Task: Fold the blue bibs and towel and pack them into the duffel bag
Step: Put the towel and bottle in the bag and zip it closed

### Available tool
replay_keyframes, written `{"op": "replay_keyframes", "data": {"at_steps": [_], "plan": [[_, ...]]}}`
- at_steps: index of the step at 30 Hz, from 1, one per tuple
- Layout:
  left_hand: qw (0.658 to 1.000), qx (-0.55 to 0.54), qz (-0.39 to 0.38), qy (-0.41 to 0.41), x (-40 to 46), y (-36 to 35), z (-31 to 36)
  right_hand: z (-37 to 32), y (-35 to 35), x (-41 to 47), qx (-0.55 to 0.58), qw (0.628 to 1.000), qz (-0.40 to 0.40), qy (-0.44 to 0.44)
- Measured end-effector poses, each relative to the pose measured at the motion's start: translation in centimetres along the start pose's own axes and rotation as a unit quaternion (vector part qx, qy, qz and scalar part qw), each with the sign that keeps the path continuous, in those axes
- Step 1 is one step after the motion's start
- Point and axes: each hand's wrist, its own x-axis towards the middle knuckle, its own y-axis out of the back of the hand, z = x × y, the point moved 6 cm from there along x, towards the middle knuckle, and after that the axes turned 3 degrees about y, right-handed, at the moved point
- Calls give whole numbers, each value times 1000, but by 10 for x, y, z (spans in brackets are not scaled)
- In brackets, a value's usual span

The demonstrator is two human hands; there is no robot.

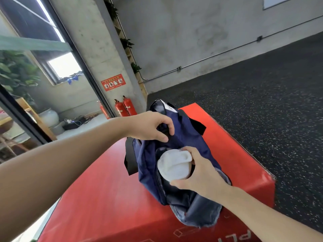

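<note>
Navy duffel bag [174, 154] lies along a red padded block [104, 198], centre frame, its black straps [130, 158] draped over the left side. Left hand [150, 126] pinches the bag's upper rim, holding the mouth apart. Right hand [197, 172] grips a rolled white towel [173, 165] right at the opening. Block's right edge falls away to dark speckled flooring [262, 102], open to the upper right. Two red fire extinguishers [125, 106] stand against the concrete pillar, left of centre, well apart from the bag.
</note>
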Motion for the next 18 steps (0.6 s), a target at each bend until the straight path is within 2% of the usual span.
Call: {"op": "replay_keyframes", "data": {"at_steps": [2,6,14,18], "plan": [[999,-35,5,2,-2,7,3,4,-12,4,18,1000,18,12],[998,-69,-5,5,-6,10,5,29,-29,12,78,996,23,-21],[995,-97,-22,-12,-15,0,13,76,-48,24,78,992,13,-93],[993,-113,-19,-13,-16,1,17,78,-52,26,88,990,16,-108]]}}
